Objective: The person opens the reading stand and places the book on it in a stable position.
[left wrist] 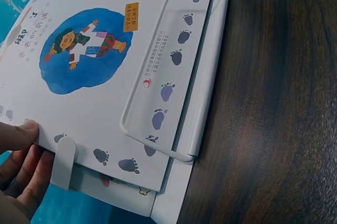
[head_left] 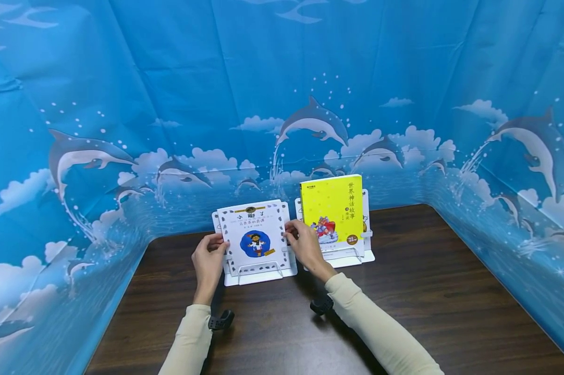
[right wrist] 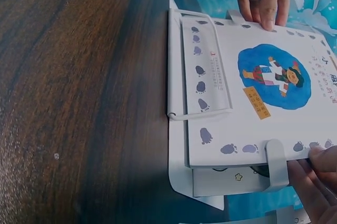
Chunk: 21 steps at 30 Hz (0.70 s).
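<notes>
A white picture book (head_left: 235,237), with a blue oval picture and footprints round its border, leans on a white book stand (head_left: 289,272). My left hand (head_left: 208,263) pinches the book's left edge between thumb and fingers. On the opposite edge, my right hand (head_left: 306,247) grips it the same way. The left wrist view shows the stand's wire holder (left wrist: 126,113) across the lower cover and a side clip (left wrist: 64,161) lapping over the edge. Another side clip (right wrist: 276,163) crosses the edge near my right fingers.
To the right, a yellow book (head_left: 331,203) stands on a second white stand (head_left: 367,255), close beside my right hand. Both stands are near the back of the dark wooden table (head_left: 272,323). A blue dolphin-print curtain (head_left: 244,104) encloses the back and sides.
</notes>
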Each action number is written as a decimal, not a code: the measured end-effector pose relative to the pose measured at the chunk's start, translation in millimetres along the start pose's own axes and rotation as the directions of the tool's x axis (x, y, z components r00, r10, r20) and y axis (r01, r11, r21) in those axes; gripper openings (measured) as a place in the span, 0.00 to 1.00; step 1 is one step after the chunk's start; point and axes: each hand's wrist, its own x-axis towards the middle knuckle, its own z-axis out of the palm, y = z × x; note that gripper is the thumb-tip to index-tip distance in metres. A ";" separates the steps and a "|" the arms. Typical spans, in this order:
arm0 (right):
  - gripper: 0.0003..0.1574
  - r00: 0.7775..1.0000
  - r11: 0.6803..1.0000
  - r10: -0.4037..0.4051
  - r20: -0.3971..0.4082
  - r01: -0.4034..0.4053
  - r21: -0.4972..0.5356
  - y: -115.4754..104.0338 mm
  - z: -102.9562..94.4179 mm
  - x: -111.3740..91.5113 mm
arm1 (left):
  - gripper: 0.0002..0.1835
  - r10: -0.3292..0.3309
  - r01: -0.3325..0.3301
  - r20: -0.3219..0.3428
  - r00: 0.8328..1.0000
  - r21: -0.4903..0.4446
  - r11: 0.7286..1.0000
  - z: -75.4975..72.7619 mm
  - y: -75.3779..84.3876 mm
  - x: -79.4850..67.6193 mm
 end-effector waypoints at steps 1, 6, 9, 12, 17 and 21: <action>0.13 1.000 1.000 -0.005 0.000 0.005 0.000 0.1 -0.1 0.2 | 0.13 0.002 -0.002 0.000 1.000 0.000 1.000 -0.6 0.0 -0.1; 0.12 1.000 1.000 -0.016 0.017 0.016 0.005 -0.2 -0.7 2.9 | 0.13 0.002 -0.002 0.012 1.000 -0.002 1.000 -2.6 0.1 1.5; 0.13 0.999 1.000 -0.013 0.038 0.013 0.004 -0.3 -3.8 4.2 | 0.13 0.007 -0.007 0.012 1.000 -0.009 1.000 -2.4 1.1 1.4; 0.13 0.999 1.000 -0.011 0.039 0.010 0.004 -0.6 -10.1 4.3 | 0.12 0.026 -0.026 -0.012 1.000 -0.009 1.000 -2.4 3.6 0.1; 0.11 0.999 0.999 -0.036 -0.012 0.036 -0.006 -1.3 -30.2 2.7 | 0.09 0.093 -0.093 -0.026 0.995 0.005 0.996 -3.8 17.9 -4.2; 0.09 0.997 0.997 -0.066 -0.037 0.065 -0.033 -0.2 -52.8 -3.1 | 0.06 0.203 -0.203 0.009 0.979 0.036 0.978 -3.4 34.7 -10.5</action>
